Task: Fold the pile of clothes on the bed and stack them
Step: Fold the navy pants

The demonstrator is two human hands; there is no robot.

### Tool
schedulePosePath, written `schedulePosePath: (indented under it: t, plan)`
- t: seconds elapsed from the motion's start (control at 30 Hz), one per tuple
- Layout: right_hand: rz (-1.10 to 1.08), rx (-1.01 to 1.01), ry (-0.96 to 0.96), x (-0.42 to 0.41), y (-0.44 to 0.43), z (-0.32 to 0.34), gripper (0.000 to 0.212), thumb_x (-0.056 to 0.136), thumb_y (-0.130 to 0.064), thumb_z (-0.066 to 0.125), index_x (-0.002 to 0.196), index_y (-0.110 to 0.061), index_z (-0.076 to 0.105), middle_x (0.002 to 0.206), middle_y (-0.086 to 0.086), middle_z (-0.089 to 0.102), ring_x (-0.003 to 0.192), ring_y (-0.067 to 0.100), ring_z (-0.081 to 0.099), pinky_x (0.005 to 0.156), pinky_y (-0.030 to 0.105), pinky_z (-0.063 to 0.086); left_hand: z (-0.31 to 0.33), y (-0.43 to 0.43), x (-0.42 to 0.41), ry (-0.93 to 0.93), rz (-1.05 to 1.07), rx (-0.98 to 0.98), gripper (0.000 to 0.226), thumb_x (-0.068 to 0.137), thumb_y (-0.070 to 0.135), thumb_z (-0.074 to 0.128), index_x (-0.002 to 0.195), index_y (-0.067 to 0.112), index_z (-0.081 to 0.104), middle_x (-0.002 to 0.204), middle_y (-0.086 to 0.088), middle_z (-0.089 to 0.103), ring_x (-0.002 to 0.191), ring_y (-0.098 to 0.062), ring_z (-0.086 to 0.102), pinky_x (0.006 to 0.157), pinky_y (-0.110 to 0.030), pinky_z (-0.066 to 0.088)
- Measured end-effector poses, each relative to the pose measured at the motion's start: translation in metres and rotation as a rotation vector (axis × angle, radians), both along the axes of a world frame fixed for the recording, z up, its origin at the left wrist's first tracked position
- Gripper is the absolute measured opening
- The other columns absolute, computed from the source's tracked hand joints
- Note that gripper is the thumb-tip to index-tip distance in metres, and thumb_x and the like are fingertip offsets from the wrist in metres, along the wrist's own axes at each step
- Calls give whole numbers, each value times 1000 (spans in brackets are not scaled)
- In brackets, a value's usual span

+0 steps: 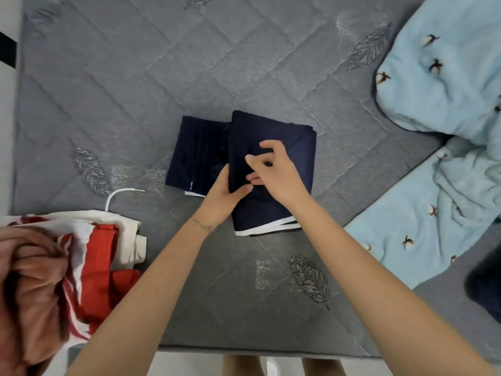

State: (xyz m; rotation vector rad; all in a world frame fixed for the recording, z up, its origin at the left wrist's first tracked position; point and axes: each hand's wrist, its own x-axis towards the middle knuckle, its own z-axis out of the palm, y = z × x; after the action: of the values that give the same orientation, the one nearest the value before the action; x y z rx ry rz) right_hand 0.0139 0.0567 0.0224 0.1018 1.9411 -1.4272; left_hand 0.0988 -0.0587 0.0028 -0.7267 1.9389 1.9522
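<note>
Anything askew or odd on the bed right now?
The top navy garment lies offset and rotated on the folded navy piece beneath, so their edges do not line up. A white cord loop sticks out from the unfolded pile.

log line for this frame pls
phase: folding | left hand: grips navy garment edge | right hand: on top, grip unclear | pile: near left, unfolded

Middle of the bed [135, 90]: folded garment [292, 137], its left side overlapping a second folded garment [195, 153]; left hand [222, 196] and right hand [276, 175] on it. Near left corner: unfolded pile [95, 267], a cord loop [119, 192] just behind. Right edge: blanket [447, 104].
</note>
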Motion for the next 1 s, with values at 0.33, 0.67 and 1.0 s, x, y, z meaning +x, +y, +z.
schedulePosePath:
  t: [0.33, 0.67, 1.0]
  plan:
    - [318, 559, 473, 10, -7, -56, 62, 92, -39, 63, 147, -22, 39, 158, 7, 24, 147, 28, 15, 119, 43, 16, -33, -113, -1, 23, 129, -378, 41, 96, 1, 53, 135, 13, 51, 130, 5, 57, 119, -6, 53, 105, -17, 40]
    - [144, 511, 442, 18, -4, -76, 77, 89, -46, 67, 153, -26, 29, 164, 6, 6, 151, 24, 3, 122, 42, 10, -54, -109, 13, -72, 134, -783, 59, 89, 19, 67, 143, 16, 43, 134, -12, 49, 123, -28, 44, 104, -37, 36]
    - [-386, 205, -20, -24, -5, -85, 68, 85, -21, 75, 140, -9, 38, 134, 2, 54, 119, 16, 55, 105, 34, 45, -66, -127, 16, -282, 256, -423, 68, 75, 39, 81, 129, 7, 55, 127, -5, 62, 116, -19, 58, 103, -37, 46]
